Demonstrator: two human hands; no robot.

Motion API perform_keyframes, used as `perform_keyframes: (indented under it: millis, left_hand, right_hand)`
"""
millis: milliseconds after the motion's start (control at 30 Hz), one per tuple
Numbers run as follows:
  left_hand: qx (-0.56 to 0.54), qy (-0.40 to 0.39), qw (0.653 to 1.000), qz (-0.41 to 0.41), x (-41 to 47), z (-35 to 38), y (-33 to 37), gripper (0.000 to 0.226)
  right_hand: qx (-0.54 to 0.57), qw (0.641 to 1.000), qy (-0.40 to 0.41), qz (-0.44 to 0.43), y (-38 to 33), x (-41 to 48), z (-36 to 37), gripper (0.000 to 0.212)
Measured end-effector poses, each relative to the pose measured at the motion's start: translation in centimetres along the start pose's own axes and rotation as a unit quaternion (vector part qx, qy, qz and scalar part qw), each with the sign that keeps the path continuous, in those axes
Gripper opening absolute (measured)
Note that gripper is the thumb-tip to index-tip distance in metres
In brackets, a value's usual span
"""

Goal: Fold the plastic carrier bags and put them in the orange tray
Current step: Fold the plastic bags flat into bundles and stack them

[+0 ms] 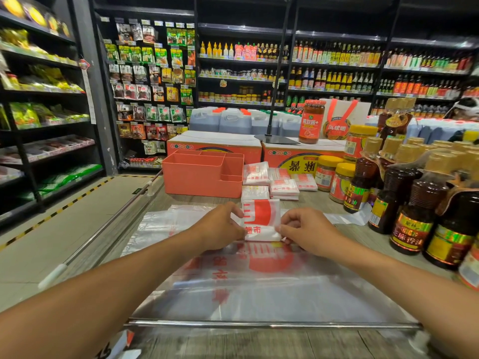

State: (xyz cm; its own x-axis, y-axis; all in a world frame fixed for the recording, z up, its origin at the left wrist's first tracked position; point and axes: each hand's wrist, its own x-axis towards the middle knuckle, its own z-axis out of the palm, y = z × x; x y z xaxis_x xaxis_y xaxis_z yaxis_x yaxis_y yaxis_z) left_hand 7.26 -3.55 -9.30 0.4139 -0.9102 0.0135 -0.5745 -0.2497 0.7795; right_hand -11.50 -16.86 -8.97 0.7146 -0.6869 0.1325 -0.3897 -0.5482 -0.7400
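**Item: hands.** Left hand (223,226) and right hand (305,231), fingers curled, each pinching one side edge of the same folded bag (261,221): the left at its 9 o'clock edge, the right at its 3 o'clock edge, low down.

**Item: folded bag.** White plastic, a compact rectangle held between the two hands at the middle of the desk (326,203). Its long axis runs 12 to 6 o'clock, only slightly longer than it is wide. The red printed block lies toward 12, and the red characters toward 6 read upright to the wearer. Its lower edge meets the plastic beneath.

**Item: flat bags (259,286).** Clear plastic with red print, unfolded, spread on the desk under the hands. They are broad from 9 to 3 o'clock and reach the metal rail (272,325) at 6 (how many layers cannot be told).

**Item: orange tray (197,177).** At 11 o'clock from the hands, standing on the desk, divided into compartments.

**Item: folded stack (283,189).** Small piles of folded bags at 12 to 1 o'clock, just beside the tray's right wall.

**Item: surroundings.** Brown bottles (414,203) at 3 o'clock, yellow-lidded jars (342,182) at 2, orange cartons (215,146) behind the tray, and stocked shelves (331,63) beyond.
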Motion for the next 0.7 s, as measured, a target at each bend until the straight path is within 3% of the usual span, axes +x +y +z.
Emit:
perform_keyframes:
  millis: [300, 400, 567, 700]
  left_hand:
    - [0.009, 0.001, 1.0, 0.004, 0.0, 0.1, 0.1, 0.03]
    - [0.005, -0.001, 1.0, -0.002, -0.2, 0.1, 0.1, 0.034]
    - [0.008, 0.011, 1.0, 0.004, -0.2, 0.1, 0.2, 0.027]
    - [0.017, 0.02, 1.0, 0.015, -0.1, 0.2, 0.3, 0.02]
  right_hand:
    - [-0.005, 0.999, -0.021, 0.03, 0.2, 0.3, -0.2, 0.006]
    - [-0.012, 0.999, -0.026, 0.029, 0.2, 0.4, -0.1, 0.026]
    - [-0.062, 0.998, -0.007, 0.01, 0.8, 0.5, 0.3, 0.039]
    - [-0.157, 0.987, 0.022, -0.014, 1.2, 0.6, 0.3, 0.059]
